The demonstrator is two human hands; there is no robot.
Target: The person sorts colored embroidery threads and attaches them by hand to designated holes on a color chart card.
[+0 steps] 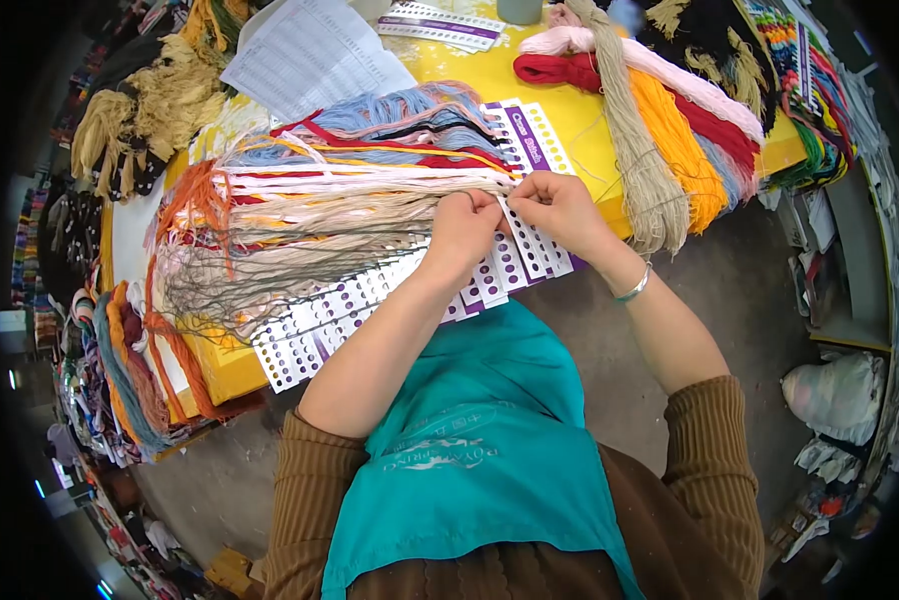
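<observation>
Head view:
1. Left hand (467, 232): fingers curled closed, tips pinched at the cards (515, 262); what lies between them cannot be told.
2. Right hand (558, 210): thumb and forefinger pinched together just beside the left hand; their grip is partly hidden; a bracelet (634, 284) circles the wrist.
3. Threads (340, 185): white, blue, red, yellow and grey, spread across the table (570, 115); their ends meet the punched cards.
4. Skeins (660, 120): beige, orange, red and pink, on the table's right side; papers (315, 58) lie beyond the threads.
</observation>
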